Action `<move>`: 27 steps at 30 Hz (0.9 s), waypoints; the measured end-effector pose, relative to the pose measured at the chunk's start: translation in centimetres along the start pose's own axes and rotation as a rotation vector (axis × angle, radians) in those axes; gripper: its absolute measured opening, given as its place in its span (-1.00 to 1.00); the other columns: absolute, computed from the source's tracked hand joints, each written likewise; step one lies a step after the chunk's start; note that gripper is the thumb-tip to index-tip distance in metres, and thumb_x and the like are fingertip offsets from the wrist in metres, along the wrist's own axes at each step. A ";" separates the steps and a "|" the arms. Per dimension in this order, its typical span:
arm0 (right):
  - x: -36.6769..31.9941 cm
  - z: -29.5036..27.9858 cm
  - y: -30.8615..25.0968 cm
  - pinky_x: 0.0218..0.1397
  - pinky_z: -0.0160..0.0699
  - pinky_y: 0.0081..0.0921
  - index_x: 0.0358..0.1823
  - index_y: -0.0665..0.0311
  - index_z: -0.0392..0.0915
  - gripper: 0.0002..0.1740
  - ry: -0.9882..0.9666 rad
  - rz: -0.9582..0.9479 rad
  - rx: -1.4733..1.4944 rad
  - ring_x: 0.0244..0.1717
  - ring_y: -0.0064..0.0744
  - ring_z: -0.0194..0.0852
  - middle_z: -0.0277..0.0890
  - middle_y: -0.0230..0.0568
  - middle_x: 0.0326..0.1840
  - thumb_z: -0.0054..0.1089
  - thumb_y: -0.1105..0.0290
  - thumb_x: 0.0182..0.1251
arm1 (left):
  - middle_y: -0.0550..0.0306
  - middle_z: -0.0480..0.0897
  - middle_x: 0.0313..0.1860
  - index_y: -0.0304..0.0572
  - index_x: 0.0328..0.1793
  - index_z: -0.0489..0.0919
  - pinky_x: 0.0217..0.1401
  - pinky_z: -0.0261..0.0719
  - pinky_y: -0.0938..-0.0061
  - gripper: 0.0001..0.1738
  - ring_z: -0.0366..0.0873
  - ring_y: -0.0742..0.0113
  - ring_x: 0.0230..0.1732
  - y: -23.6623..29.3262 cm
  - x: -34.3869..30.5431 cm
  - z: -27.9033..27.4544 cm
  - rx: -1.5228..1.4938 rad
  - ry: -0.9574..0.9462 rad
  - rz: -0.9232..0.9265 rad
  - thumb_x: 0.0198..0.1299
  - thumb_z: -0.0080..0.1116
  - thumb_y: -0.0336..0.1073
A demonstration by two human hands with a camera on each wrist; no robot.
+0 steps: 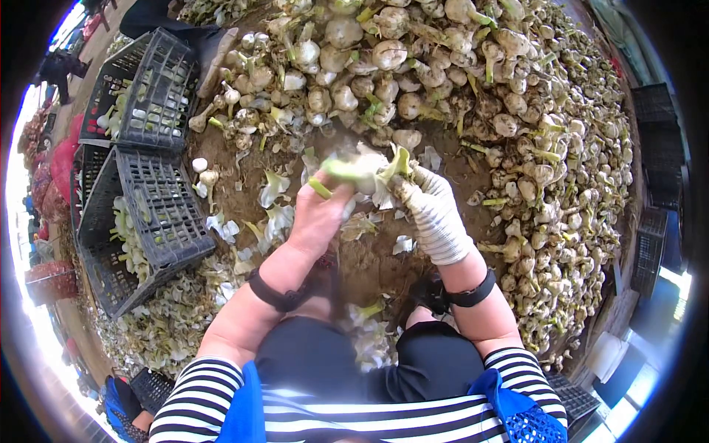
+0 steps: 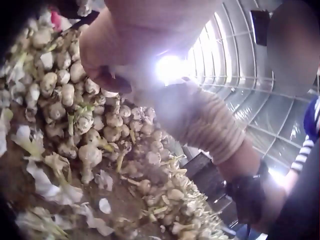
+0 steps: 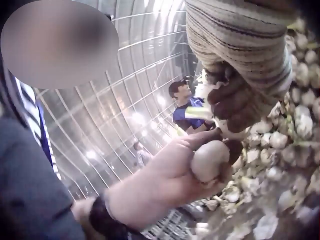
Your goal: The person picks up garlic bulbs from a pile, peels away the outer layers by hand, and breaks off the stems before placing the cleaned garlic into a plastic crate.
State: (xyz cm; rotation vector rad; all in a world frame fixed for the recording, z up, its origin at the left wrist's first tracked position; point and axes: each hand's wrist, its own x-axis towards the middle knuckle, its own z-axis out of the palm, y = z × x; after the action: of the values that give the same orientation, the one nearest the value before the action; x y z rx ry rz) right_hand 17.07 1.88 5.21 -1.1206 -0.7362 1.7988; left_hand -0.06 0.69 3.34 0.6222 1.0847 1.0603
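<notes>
**Garlic bulb held between both hands, stalk lying crosswise**

Garlic bulb [image 3: 210,160] is sitting in the curled fingers of the bare left hand [image 1: 316,218], just beyond the person's knees. The gloved right hand [image 1: 436,214] is meeting it from the opposite side, fingertips pinching the bulb's top at its loose skin. Both hands are clamping on the bulb, and the left one is carrying it. Its green stalk [image 1: 332,173] is lying roughly crosswise, from one hand toward the other. Peeled skins [image 1: 273,188] are littering the dirt past the hands. Farther off, the garlic heap [image 1: 458,88] is spreading wide, with black crates [image 1: 159,207] standing to the left.
</notes>
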 end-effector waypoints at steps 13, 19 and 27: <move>6.3 -4.1 2.1 -0.17 0.49 -0.32 -0.15 0.16 0.55 -0.71 0.325 -0.525 -1.700 -0.32 -0.18 0.55 0.57 -0.14 -0.33 0.20 0.25 0.09 | 0.21 0.54 -0.20 -0.31 0.01 0.50 -0.15 0.42 0.63 -0.77 0.46 0.50 -0.22 1.0 -1.4 -0.2 0.216 -0.018 0.461 0.22 0.07 -0.50; 1.7 -1.3 0.1 -0.03 0.42 -0.37 0.05 0.13 0.50 -0.49 0.309 -0.615 -1.313 -0.08 -0.15 0.44 0.50 -0.13 -0.06 0.32 0.27 0.00 | 0.17 0.54 -0.14 -0.28 0.03 0.49 -0.12 0.42 0.61 -0.77 0.48 0.44 -0.19 0.9 -1.4 -0.9 0.221 0.040 0.409 0.25 0.04 -0.48; 0.2 1.1 -1.4 -0.41 0.50 -0.39 -0.41 0.22 0.54 -0.84 0.046 -0.688 -1.237 -0.51 -0.19 0.51 0.51 -0.16 -0.54 0.30 0.38 -0.03 | 0.06 0.53 -0.19 -0.20 -0.11 0.59 -0.18 0.51 0.52 -0.75 0.54 0.26 -0.23 2.2 -1.2 -0.6 0.866 -0.016 0.832 0.04 0.18 -0.56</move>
State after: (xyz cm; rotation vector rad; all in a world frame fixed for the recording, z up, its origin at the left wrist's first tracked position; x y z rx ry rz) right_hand 16.57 2.66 6.77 -1.3481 -2.0297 0.6189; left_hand -1.55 0.41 5.43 1.8869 1.2892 1.2353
